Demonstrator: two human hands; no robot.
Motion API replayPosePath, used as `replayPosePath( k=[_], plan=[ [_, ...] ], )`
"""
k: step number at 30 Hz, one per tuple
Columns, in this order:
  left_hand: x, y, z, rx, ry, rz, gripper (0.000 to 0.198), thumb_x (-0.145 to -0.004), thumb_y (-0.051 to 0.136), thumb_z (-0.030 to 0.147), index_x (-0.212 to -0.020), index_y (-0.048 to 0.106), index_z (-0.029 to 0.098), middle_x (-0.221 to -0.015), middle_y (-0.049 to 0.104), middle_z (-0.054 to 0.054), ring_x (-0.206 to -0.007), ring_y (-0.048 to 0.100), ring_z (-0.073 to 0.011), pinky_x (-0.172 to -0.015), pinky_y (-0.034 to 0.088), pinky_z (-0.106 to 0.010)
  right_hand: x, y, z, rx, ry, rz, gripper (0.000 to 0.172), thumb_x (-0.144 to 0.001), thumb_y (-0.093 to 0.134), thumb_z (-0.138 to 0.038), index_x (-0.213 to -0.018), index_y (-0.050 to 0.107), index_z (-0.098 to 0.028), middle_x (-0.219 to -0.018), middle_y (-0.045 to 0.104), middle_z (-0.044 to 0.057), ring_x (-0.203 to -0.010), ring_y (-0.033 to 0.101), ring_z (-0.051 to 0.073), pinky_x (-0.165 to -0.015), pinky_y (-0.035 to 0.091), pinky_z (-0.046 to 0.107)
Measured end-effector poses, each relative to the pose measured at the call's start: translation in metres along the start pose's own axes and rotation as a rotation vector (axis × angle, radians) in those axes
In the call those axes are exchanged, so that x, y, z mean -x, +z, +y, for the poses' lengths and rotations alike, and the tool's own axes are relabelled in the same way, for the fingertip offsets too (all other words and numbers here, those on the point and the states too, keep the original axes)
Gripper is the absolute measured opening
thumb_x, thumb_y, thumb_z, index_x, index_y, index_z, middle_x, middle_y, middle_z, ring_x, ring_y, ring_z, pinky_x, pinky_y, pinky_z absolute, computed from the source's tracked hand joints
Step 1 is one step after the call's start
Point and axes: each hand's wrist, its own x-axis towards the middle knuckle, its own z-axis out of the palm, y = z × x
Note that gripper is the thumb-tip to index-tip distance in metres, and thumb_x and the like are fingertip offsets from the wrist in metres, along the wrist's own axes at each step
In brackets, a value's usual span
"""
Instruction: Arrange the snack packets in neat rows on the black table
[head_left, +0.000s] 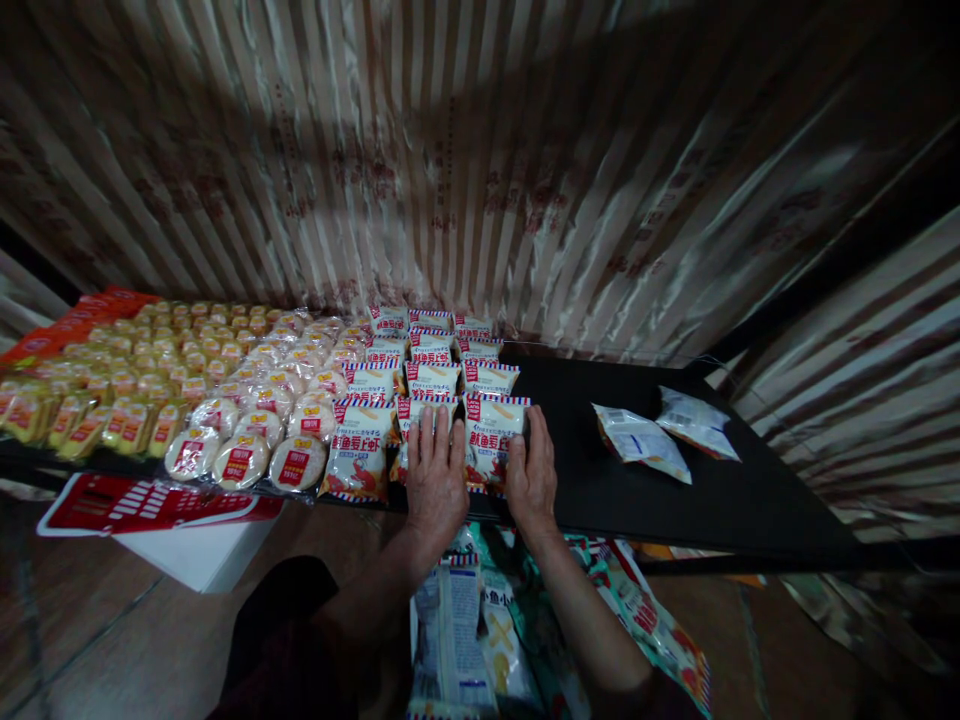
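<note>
Small white snack bags with red lettering and striped edges stand in three columns on a black shelf (585, 400). My left hand (436, 485) lies with fingers stretched out over the front bag of the middle column (405, 412), covering much of it. Against the right side of the front bag in the right column (491, 438) rests my right hand (534, 470), its fingers extended and thumb near the bag's face. The front bag of the left column (357, 450) is untouched, just left of my left hand.
Round wrapped crackers (296, 462) and yellow packaged cakes (135, 425) fill the shelf's left side. Two snack bags (643, 443) lie flat at right. Below are more bags (450, 630) and a white box (199, 555) with a red printed panel. Striped sheeting (450, 180) hangs behind.
</note>
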Motion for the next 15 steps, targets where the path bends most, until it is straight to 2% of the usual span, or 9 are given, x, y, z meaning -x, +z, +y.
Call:
replayPosePath(
  k=[5, 9, 12, 15],
  plan=[
    [-0.017, -0.015, -0.001, 0.012, -0.013, 0.02, 0.047, -0.084, 0.045, 0.015, -0.131, 0.048, 0.012, -0.149, 0.034, -0.015, -0.144, 0.006, -0.0312, -0.114, 0.018, -0.058, -0.008, -0.004, -0.002, 0.052, -0.063, 0.015, 0.055, -0.095, 0.028, -0.043, -0.142, 0.033, -0.016, -0.148, 0.036, 0.016, -0.138, 0.031, 0.025, -0.11, 0.029, 0.05],
    [-0.039, -0.024, -0.009, 0.012, -0.021, 0.022, 0.042, -0.083, 0.044, 0.013, -0.124, 0.054, 0.012, -0.146, 0.04, -0.014, -0.144, 0.01, -0.0305, -0.114, 0.016, -0.06, -0.012, -0.009, -0.009, 0.155, -0.182, 0.008, 0.053, -0.094, 0.034, -0.042, -0.142, 0.035, -0.021, -0.151, 0.03, 0.012, -0.141, 0.024, 0.028, -0.109, 0.028, 0.054],
    [-0.057, -0.027, -0.016, 0.01, 0.037, -0.015, 0.04, -0.083, 0.042, 0.011, -0.12, 0.057, 0.013, -0.143, 0.045, -0.012, -0.143, 0.014, -0.0298, -0.114, 0.016, -0.06, -0.014, -0.011, -0.017, 0.22, -0.265, -0.019, 0.048, -0.093, 0.038, -0.038, -0.138, 0.042, -0.024, -0.153, 0.028, 0.009, -0.142, 0.018, 0.029, -0.11, 0.027, 0.054],
    [-0.073, -0.027, -0.022, 0.001, 0.074, -0.073, 0.04, -0.082, 0.043, 0.011, -0.119, 0.058, 0.017, -0.141, 0.047, -0.01, -0.143, 0.015, -0.0292, -0.113, 0.017, -0.061, -0.017, -0.009, -0.022, 0.244, -0.283, -0.058, 0.046, -0.092, 0.039, -0.036, -0.138, 0.043, -0.026, -0.154, 0.026, 0.006, -0.143, 0.017, 0.03, -0.109, 0.027, 0.054]
  ],
)
